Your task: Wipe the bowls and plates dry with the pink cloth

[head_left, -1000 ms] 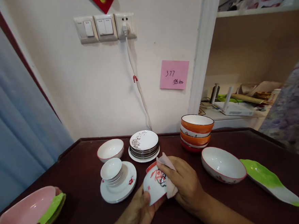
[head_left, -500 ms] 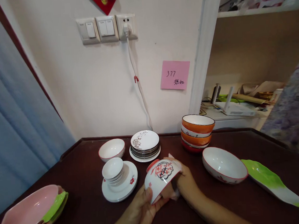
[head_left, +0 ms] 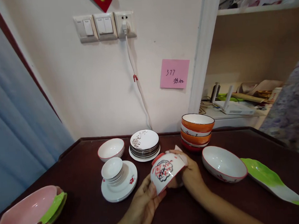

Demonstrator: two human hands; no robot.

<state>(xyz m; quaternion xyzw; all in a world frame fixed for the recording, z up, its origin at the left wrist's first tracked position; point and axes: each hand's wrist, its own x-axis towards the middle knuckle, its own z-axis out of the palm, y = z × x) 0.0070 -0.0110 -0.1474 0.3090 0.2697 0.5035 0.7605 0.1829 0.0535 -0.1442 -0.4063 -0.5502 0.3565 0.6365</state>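
Left hand [head_left: 144,197] is clamping thumb and fingers on tilted bowl [head_left: 166,172], seemingly steadying it; right hand [head_left: 191,173] is pinching cloth [head_left: 184,158] against its rim.

white bowl [head_left: 167,171], red foot and rim, red-and-black floral design outside; tilted, foot up, mouth downward, held above table [head_left: 79,212]. pale cloth [head_left: 185,159], crumpled, over bowl's right edge.

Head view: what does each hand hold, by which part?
The left hand grips the patterned bowl near its rim; the right hand holds a cloth against its right edge.
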